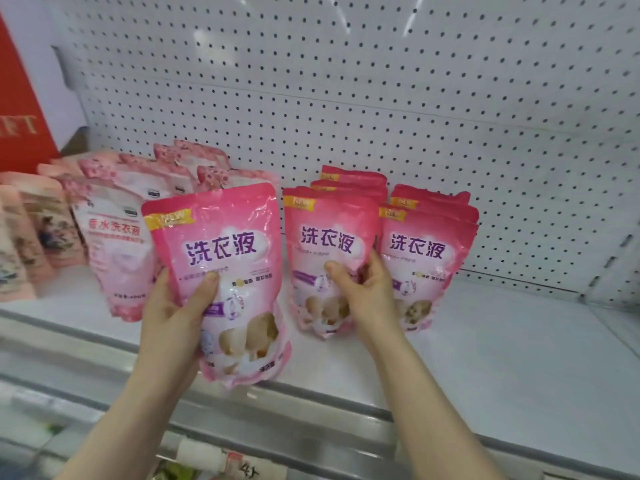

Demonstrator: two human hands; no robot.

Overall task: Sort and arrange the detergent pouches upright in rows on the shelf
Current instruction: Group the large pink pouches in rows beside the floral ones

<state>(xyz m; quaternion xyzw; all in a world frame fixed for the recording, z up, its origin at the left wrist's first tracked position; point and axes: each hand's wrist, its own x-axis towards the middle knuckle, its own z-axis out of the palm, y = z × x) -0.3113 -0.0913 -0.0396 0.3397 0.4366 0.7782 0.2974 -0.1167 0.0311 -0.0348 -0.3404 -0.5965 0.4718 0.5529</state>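
Here, the left hand (173, 306) has fingers (207, 289) curled round a pink pouch (225, 251) over the shelf (485, 358); at its 3 o'clock, the right hand (367, 292) pinches an upright front pouch (325, 233).

I'm holding one bright pink pouch (221, 271) upright over the front edge of the shelf (502, 358) with my left hand (173, 317). My right hand (367, 292) is pinching the front pouch (325, 244) of one of two upright pink rows standing mid-shelf. At the shelf's left end, paler pink pouches (117, 244) are leaning.
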